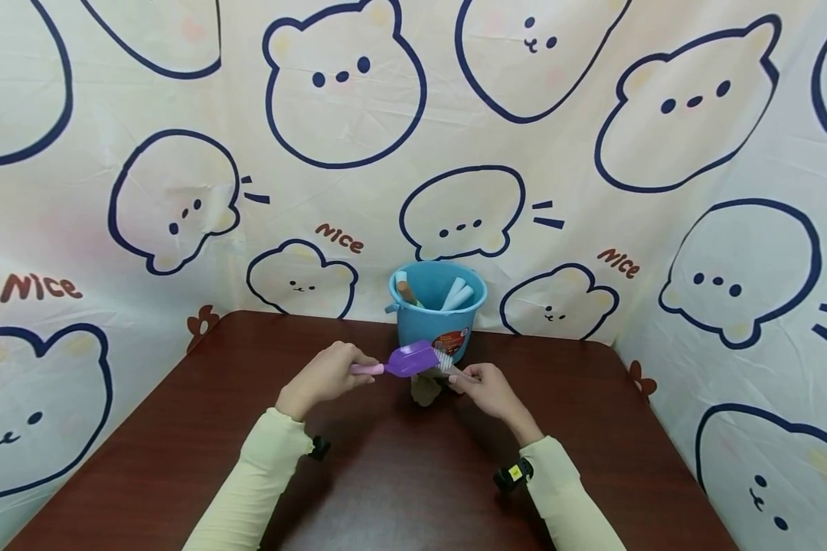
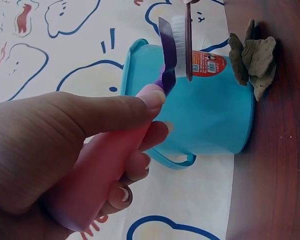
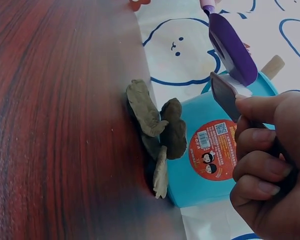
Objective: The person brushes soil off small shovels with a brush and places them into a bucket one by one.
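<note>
My left hand (image 1: 325,376) grips the pink handle (image 2: 102,167) of a small shovel with a purple blade (image 1: 413,359), thumb laid along the handle. In my right hand (image 1: 491,393) is a brush (image 3: 224,95) with white bristles and a brownish back. The bristles meet the shovel blade, or nearly so, in both wrist views. Shovel and brush are held above the table, in front of a blue bucket (image 1: 413,323). Below them, lumps of grey-brown clay (image 3: 145,110) sit on the table close to the bucket's base.
Pale stick-like pieces (image 1: 458,295) and a brown-ended one (image 1: 405,289) stand inside the bucket. A dark reddish-brown table (image 1: 386,474) lies under everything. Cartoon-printed cloth (image 1: 358,199) hangs behind it and at both sides.
</note>
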The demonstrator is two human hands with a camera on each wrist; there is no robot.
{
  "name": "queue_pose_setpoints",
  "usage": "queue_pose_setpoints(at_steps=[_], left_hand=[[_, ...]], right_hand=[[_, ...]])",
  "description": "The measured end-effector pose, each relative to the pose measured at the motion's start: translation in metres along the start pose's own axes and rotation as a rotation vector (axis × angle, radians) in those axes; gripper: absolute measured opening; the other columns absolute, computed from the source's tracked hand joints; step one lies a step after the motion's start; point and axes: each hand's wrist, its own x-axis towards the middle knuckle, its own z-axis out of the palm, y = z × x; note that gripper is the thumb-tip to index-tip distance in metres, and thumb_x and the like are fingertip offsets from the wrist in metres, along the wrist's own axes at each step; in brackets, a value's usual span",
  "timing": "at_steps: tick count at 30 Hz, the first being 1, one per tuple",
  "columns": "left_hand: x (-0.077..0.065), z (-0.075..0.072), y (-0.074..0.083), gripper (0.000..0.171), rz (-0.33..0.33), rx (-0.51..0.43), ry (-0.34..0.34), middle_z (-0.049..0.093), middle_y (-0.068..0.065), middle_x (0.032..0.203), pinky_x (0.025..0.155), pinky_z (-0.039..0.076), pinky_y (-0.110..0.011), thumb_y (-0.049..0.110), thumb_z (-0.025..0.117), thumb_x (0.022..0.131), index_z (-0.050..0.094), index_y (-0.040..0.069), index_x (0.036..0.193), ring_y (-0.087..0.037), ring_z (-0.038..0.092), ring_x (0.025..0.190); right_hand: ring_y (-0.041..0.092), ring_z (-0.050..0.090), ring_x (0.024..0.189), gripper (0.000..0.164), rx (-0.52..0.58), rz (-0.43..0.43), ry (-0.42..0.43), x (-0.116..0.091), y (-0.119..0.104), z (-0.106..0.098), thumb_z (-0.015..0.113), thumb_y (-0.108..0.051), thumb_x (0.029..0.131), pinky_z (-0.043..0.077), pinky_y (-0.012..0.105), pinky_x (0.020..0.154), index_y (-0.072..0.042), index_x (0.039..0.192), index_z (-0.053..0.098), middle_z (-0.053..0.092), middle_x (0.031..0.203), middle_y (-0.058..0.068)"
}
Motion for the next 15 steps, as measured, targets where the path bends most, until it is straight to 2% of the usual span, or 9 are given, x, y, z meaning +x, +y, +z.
queue_pose_setpoints(at_steps=[8, 15], left_hand=[[0.002, 0.003, 0.0, 0.024, 0.025, -0.004, 0.026, 0.079, -0.002, 0.097, 0.067, 0.058, -0.024, 0.02, 0.078, 0.09, 0.079, 0.011, 0.112, -0.01, 0.071, 0.076], [0.002, 0.008, 0.005, 0.024, 0.038, 0.002, 0.047, 0.078, -0.002, 0.097, 0.07, 0.059, -0.024, 0.016, 0.079, 0.089, 0.079, 0.011, 0.113, -0.01, 0.072, 0.079]], right_hand=[[0.013, 0.042, 0.056, 0.041, 0.026, 0.0, -0.01, 0.0, -0.001, 0.006, 0.067, -0.033, 0.099, 0.033, 0.027, 0.05, 0.007, 0.089, 0.068, 0.05, 0.062, -0.001], [0.015, 0.045, 0.058, 0.039, 0.019, -0.018, -0.033, -0.001, -0.002, 0.015, 0.066, -0.031, 0.099, 0.036, 0.027, 0.052, 0.006, 0.089, 0.068, 0.051, 0.063, 0.0]])
